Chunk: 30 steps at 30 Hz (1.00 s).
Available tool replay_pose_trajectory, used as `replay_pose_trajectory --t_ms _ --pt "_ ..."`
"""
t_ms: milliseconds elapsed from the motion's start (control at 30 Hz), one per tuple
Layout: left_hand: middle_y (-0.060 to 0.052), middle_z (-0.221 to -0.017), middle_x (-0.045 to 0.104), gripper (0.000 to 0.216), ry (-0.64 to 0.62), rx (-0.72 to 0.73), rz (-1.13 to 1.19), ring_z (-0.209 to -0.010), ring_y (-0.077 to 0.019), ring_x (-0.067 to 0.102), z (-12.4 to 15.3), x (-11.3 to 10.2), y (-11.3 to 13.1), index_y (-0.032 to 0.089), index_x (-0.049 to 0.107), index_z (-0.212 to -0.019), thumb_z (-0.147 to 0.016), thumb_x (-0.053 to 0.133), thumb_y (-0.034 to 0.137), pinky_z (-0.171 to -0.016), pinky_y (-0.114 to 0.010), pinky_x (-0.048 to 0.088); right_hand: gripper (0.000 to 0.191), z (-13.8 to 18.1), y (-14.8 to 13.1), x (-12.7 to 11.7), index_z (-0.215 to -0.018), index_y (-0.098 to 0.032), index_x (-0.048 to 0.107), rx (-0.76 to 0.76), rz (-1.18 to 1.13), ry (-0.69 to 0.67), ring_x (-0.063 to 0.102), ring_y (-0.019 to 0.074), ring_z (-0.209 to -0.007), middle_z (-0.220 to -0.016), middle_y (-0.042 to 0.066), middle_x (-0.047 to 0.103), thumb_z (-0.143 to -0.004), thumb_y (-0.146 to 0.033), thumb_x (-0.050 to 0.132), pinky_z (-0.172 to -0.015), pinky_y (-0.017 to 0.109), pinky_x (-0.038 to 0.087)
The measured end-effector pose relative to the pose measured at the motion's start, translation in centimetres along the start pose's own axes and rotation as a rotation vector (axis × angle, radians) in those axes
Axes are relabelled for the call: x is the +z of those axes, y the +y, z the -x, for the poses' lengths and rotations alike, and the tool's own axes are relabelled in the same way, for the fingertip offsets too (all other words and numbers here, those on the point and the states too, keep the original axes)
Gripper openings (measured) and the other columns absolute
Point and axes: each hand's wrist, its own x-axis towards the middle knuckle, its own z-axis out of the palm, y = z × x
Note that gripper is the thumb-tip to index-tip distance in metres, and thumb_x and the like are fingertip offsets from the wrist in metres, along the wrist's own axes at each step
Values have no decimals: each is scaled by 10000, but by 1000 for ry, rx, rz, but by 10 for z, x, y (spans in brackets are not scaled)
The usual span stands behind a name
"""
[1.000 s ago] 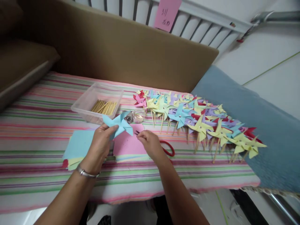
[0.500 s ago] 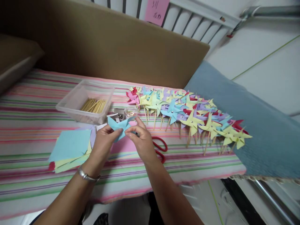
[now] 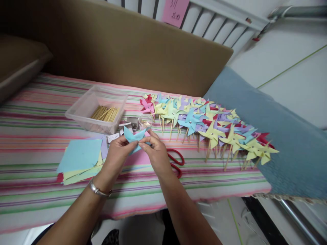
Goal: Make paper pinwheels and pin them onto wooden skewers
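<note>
Between my two hands is a blue paper pinwheel [image 3: 133, 136], its blades partly folded in. My left hand [image 3: 120, 148] pinches it from the left, thumb near its centre. On the other side my right hand [image 3: 154, 148] grips it with thumb and fingers, the tips close to the left thumb. Beneath lies a pink paper sheet [image 3: 139, 157]. Red-handled scissors [image 3: 176, 160] rest just right of my right hand, partly hidden by it. Left of my left hand is a stack of coloured paper squares [image 3: 80, 156], blue on top.
A clear plastic box [image 3: 84, 110] holds thin wooden sticks [image 3: 106, 113]. Beside it are a small box of metal pins [image 3: 134, 126] and a round clear container [image 3: 145, 121]. Many finished pinwheels [image 3: 212, 133] on sticks fill the right side. A cardboard panel [image 3: 122, 51] stands behind.
My fingertips have drawn closer together at the pinwheel's centre, and its blades look more gathered. The whole view has shifted slightly.
</note>
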Motion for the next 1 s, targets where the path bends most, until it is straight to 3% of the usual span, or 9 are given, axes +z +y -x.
replay_pose_trajectory --t_ms 267,500,800,1000 --pt "-7 -725 725 152 -15 -11 20 -644 -142 602 1 1 2 182 749 -739 -603 780 242 -657 -250 458 90 0 1 4 -708 -194 654 19 -110 26 543 230 -1131 -1103 69 631 -692 -282 657 -974 353 384" --pt "-8 -711 717 155 -28 -14 6 -639 -148 602 4 3 1 178 751 -749 -607 768 239 -655 -260 458 121 0 3 1 -702 -188 627 83 -161 13 545 142 -674 -701 -13 619 -675 -296 673 -668 269 428" --pt "-23 -724 725 194 -68 -54 97 -691 -172 640 6 8 -2 177 746 -750 -585 797 264 -694 -281 485 118 -1 11 -5 -657 -188 638 133 -210 17 497 121 -597 -633 -27 604 -645 -281 711 -592 248 376" --pt "-41 -843 748 233 -198 -156 154 -736 -160 650 6 2 -1 182 756 -837 -631 797 283 -705 -255 479 126 -1 9 -8 -635 -187 634 172 -278 12 513 130 -612 -624 -26 606 -622 -271 727 -622 260 393"
